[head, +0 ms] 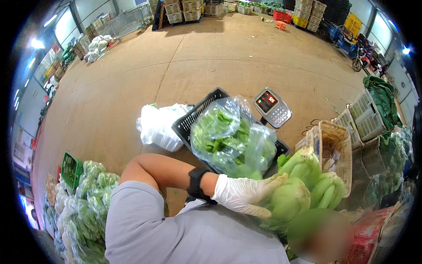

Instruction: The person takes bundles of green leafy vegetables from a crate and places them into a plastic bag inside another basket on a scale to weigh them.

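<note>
My left hand [245, 195], in a white disposable glove, reaches across to the right. Its fingers are spread against green vegetable heads [290, 199] with thick pale stalks and cut bases; whether it grips one is unclear. My right hand is out of view. In front of me, a clear plastic bag of leafy greens [227, 135] lies in a black plastic crate [182, 128]. Just beyond the crate's right side stands a scale's display and keypad [272, 108], its digits lit red. White plastic bags [161, 125] sit against the crate's left side.
Bagged greens [89, 204] are piled at lower left beside a green crate [71, 170]. At right stand a cream plastic crate [346, 158], more crates [366, 112] and a red crate [366, 234]. A blurred patch covers the lower right. Stacked crates [183, 11] stand far off.
</note>
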Demonstrator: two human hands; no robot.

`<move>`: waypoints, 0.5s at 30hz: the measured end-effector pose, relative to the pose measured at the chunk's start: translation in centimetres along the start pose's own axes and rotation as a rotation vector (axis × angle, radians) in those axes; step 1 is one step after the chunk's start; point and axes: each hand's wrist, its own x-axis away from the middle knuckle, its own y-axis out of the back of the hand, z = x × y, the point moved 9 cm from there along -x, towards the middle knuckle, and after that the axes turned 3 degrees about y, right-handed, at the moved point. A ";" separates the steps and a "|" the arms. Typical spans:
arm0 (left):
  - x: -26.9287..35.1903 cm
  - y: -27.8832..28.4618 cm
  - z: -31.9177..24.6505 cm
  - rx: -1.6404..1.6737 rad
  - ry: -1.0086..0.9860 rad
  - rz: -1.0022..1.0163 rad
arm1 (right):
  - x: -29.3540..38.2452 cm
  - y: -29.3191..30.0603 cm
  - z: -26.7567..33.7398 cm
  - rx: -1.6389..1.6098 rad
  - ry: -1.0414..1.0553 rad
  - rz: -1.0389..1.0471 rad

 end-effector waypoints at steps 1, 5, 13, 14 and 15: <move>1.1 1.0 0.6 0.056 0.044 0.106 | 1.3 -0.9 -1.4 0.019 -0.045 -0.006; 4.5 6.6 0.5 0.042 -0.032 0.318 | 9.6 -4.5 -7.5 0.063 -0.299 -0.058; 8.5 21.1 20.9 0.687 0.333 -0.336 | 21.2 -7.6 -8.3 0.076 -0.548 -0.204; 9.2 21.1 25.0 0.455 0.459 -0.455 | 21.5 -7.8 -7.9 0.081 -0.559 -0.203; 9.7 20.9 28.1 0.212 0.570 -0.571 | 21.9 -8.0 -7.6 0.081 -0.572 -0.203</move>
